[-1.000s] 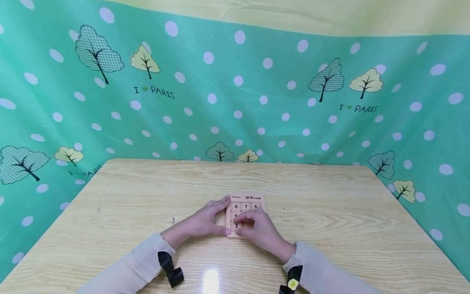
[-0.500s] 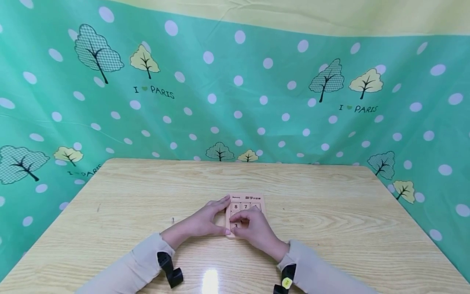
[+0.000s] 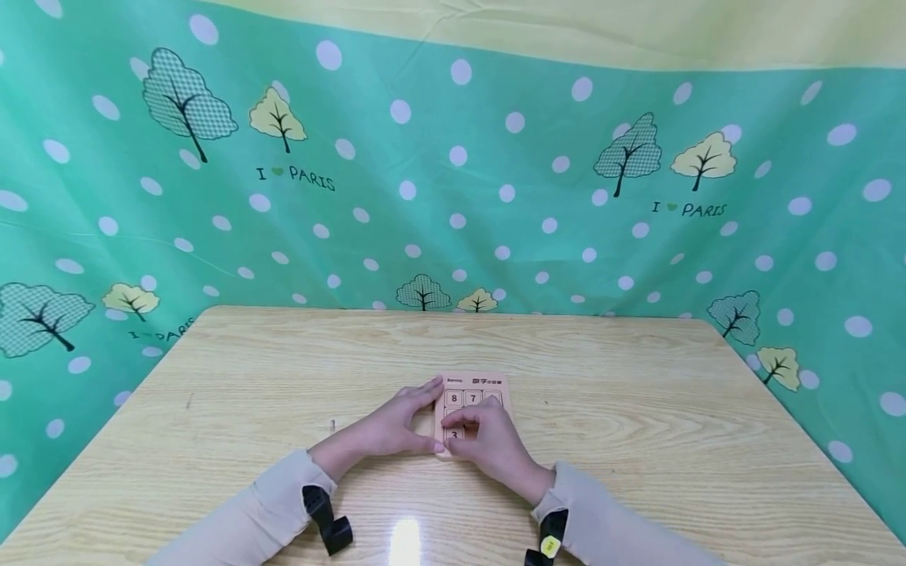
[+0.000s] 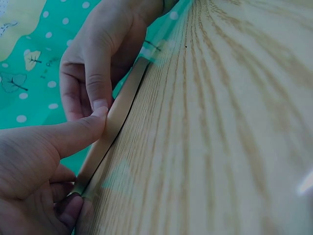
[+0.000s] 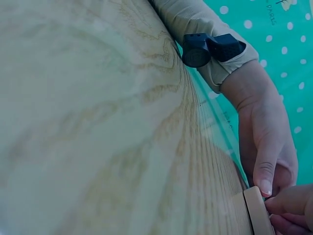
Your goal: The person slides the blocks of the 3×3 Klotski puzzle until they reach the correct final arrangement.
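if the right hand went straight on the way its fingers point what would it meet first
Most likely the left hand, at the left edge of the number board, just ahead of the right hand; how their heights compare is hard to tell, so it might pass over.

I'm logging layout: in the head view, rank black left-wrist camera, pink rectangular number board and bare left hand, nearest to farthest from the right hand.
1. Pink rectangular number board, under the right hand.
2. Bare left hand, at board's left edge.
3. Black left-wrist camera, lower left.
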`<state>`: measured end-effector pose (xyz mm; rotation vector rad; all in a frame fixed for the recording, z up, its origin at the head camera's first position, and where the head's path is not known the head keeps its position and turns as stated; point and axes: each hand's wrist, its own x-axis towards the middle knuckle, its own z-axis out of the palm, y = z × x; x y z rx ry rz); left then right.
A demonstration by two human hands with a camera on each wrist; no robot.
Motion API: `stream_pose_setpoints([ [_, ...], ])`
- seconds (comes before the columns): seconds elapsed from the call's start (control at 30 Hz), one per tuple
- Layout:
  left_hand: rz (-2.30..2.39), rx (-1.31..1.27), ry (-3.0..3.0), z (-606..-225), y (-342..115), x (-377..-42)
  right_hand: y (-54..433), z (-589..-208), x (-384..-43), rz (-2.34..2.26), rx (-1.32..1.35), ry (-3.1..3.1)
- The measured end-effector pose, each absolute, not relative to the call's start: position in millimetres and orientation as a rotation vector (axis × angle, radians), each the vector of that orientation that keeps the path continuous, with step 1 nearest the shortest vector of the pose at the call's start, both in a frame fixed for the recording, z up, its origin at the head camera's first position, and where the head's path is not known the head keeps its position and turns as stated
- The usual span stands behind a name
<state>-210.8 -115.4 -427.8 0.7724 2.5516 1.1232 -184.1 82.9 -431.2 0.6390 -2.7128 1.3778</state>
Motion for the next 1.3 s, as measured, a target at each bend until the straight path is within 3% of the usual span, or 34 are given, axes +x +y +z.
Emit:
stream_pose_setpoints([
  [1.3,1.140,0.748,2.546,-428,-114,-210,112,-432,-185,1.468,0.568,-2.710],
])
